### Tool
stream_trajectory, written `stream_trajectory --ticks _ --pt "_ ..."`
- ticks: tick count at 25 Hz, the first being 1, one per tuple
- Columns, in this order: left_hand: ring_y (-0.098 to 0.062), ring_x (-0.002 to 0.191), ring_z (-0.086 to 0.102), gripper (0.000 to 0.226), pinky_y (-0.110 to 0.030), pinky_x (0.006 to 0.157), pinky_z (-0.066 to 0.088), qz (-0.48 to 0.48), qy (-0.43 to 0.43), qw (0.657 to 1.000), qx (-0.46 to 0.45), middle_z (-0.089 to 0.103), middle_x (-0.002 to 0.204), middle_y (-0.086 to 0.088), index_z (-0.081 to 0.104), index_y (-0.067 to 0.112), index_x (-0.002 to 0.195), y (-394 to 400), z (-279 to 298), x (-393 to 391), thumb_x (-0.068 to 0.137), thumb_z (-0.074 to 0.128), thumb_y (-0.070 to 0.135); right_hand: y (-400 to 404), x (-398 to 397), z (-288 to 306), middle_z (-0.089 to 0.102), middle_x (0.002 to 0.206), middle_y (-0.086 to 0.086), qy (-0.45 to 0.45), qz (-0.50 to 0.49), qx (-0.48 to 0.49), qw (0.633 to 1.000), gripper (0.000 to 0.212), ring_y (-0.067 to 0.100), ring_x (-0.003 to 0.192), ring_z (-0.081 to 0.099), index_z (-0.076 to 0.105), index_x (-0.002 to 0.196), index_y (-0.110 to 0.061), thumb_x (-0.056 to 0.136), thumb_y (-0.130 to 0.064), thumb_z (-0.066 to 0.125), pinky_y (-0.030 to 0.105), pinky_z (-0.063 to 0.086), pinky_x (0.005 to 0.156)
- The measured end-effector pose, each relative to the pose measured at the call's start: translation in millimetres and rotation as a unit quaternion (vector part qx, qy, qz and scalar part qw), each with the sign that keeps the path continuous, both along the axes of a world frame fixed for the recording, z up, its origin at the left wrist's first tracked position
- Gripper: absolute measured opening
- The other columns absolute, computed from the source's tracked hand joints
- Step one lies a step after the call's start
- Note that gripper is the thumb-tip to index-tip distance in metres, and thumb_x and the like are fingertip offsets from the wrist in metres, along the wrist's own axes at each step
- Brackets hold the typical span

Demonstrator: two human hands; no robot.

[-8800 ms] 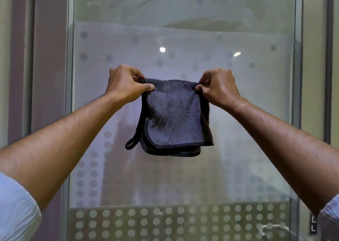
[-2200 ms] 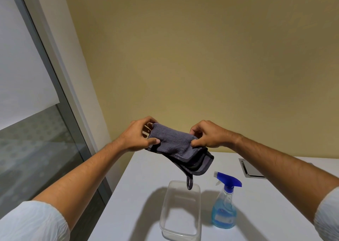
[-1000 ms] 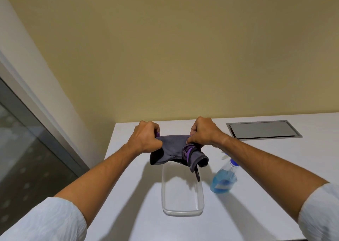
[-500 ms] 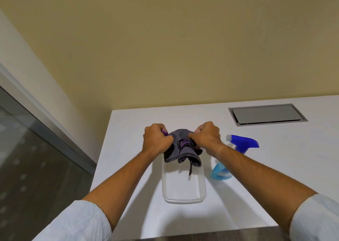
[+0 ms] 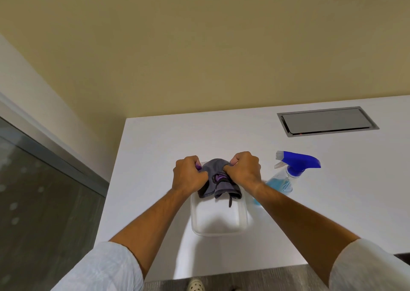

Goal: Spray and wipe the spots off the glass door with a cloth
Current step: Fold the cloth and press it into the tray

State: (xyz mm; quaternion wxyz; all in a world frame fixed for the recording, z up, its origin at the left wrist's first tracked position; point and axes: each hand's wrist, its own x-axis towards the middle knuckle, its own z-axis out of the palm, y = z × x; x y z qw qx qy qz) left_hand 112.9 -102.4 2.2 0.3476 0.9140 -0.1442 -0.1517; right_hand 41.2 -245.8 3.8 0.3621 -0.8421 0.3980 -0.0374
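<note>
Grey microfibre is bunched between your fists: your left hand (image 5: 188, 176) and right hand (image 5: 243, 172) both have their fingers curled tight round the cloth (image 5: 216, 183), held over the far end of the clear plastic tub (image 5: 218, 221) on the white table (image 5: 155, 148). It looks like you are wringing or gathering the cloth over the tub, a tidy-up step between wipes or after the last one. Next, judge whether the glass door (image 5: 44, 202) at your left needs more; if so, free one hand for the spray bottle (image 5: 286, 175), which stands just right of the tub. The cloth is twisted into a lump, dark grey with a purple patch showing in the folds, and a small hanging loop dangles from it into the tub
</note>
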Motion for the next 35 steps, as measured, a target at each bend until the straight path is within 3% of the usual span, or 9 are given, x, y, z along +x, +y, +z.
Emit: stream_trajectory --ticks 4,7,14,16,18,20,22,25,35 --pt "-0.018 0.062 0.054 0.009 -0.021 0.052 0.042 -0.035 -0.021 0.999 0.026 0.063 0.069 -0.006 0.059 0.007 0.072 0.4 -12.7 -3.1 0.077 0.066 0.011 1.9 -4.0 -16.3 0.066 0.073 0.003 0.005 0.041 -0.046 0.998 0.016 0.018 0.066 0.058 0.063 0.074 -0.017 0.083 -0.023 0.074 0.022 0.041 0.059" --pt "-0.021 0.07 0.056 0.006 -0.023 0.059 0.039 -0.07 -0.058 0.994 0.066 0.063 0.076 -0.004 0.061 0.01 0.079 2.1 -20.4 -4.7 0.081 0.065 0.014 4.5 -6.8 -26.8 0.065 0.074 0.002 0.02 0.067 -0.1 0.992 0.017 0.02 0.066 0.057 0.061 0.076 -0.019 0.087 -0.029 0.069 0.026 0.041 0.06" --pt "-0.028 0.084 0.06 0.013 -0.029 0.065 0.041 -0.129 -0.121 0.978 0.109 0.058 0.09 -0.009 0.058 0.008 0.091 2.2 -23.2 -13.8 0.084 0.055 0.02 8.2 -12.9 -31.7 0.067 0.1 0.008 0.052 0.133 -0.212 0.967 0.026 0.023 0.085 0.061 0.062 0.109 -0.015 0.097 -0.034 0.048 0.032 0.048 0.07" --pt "-0.031 0.101 0.058 0.028 -0.032 0.075 0.046 -0.146 -0.126 0.976 0.104 0.06 0.105 -0.013 0.059 0.007 0.106 6.4 -23.3 -15.5 0.084 0.056 0.025 10.6 -15.9 -29.7 0.064 0.113 0.01 0.054 0.153 -0.225 0.961 0.035 0.024 0.098 0.06 0.057 0.121 -0.015 0.096 -0.037 0.044 0.034 0.049 0.081" --pt "-0.034 0.132 0.043 0.056 -0.038 0.106 0.037 -0.173 -0.134 0.968 0.126 0.049 0.141 -0.018 0.048 0.009 0.138 10.6 -24.9 -16.8 0.088 0.054 0.034 12.5 -19.4 -28.4 0.054 0.138 0.014 0.07 0.175 -0.236 0.953 0.051 0.028 0.122 0.051 0.047 0.137 -0.016 0.096 -0.045 0.042 0.04 0.042 0.101" --pt "-0.032 0.148 0.019 0.072 -0.041 0.12 0.01 -0.195 -0.179 0.952 0.154 0.023 0.159 -0.019 0.026 0.013 0.153 14.8 -25.1 -17.3 0.091 0.046 0.045 13.0 -23.8 -26.4 0.03 0.157 0.016 0.071 0.187 -0.239 0.95 0.066 0.032 0.144 0.03 0.031 0.15 -0.017 0.095 -0.052 0.042 0.045 0.027 0.115" --pt "-0.03 0.151 0.004 0.078 -0.043 0.12 -0.004 -0.207 -0.223 0.936 0.176 0.006 0.163 -0.018 0.013 0.017 0.156 18.7 -25.0 -17.0 0.091 0.035 0.054 13.6 -28.9 -24.8 0.013 0.163 0.016 0.066 0.194 -0.254 0.945 0.075 0.032 0.15 0.014 0.018 0.155 -0.017 0.094 -0.055 0.041 0.047 0.017 0.119" --pt "-0.031 0.15 -0.011 0.083 -0.046 0.119 -0.012 -0.21 -0.255 0.921 0.204 -0.009 0.162 -0.015 0.0 0.02 0.157 24.1 -24.4 -17.6 0.09 0.021 0.063 14.7 -35.1 -23.6 -0.001 0.164 0.016 0.075 0.202 -0.281 0.935 0.079 0.032 0.151 0.001 0.005 0.156 -0.018 0.095 -0.058 0.036 0.047 0.006 0.122" --pt "-0.035 0.149 -0.016 0.088 -0.053 0.119 -0.012 -0.21 -0.31 0.903 0.21 -0.01 0.162 -0.016 0.003 0.017 0.156 30.5 -11.9 -41.1 0.088 0.024 0.068 29.4 -70.5 -10.3 -0.007 0.162 0.015 0.048 0.207 -0.312 0.926 0.081 0.031 0.15 -0.006 -0.001 0.155 -0.016 0.092 -0.062 0.021 0.041 -0.013 0.118"
